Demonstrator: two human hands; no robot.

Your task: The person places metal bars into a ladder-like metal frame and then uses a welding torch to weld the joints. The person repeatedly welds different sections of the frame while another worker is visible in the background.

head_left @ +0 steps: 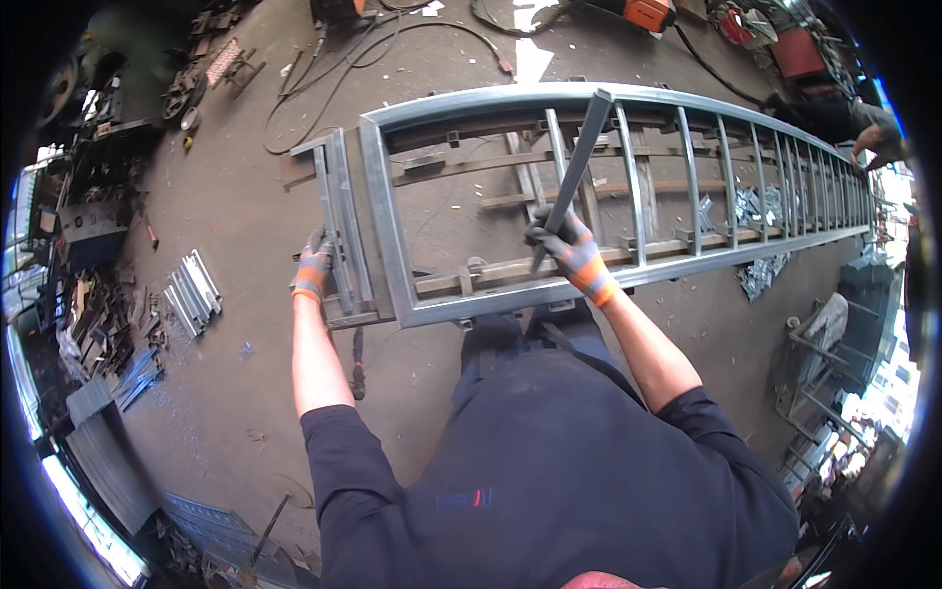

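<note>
My right hand [571, 250], in a grey and orange glove, is closed around a square metal bar [586, 147]. The bar slants up and away over a long ladder-like metal frame [461, 312] with several crossbars. At the frame's left end, my left hand [312, 267], gloved alike, has its fingers wrapped over the edge of a metal profile [329, 196]. This profile lies beside another metal bar [350, 216], parallel to the frame's end. The frame rests on a darker steel support [515, 273], seen through its openings.
Another person's arm [865, 145] is at the frame's far right end. Short metal profiles [194, 294] lie on the floor at left, near scrap piles [93, 314]. Cables [343, 64] curl across the floor beyond the frame. A metal rack [814, 383] stands at right.
</note>
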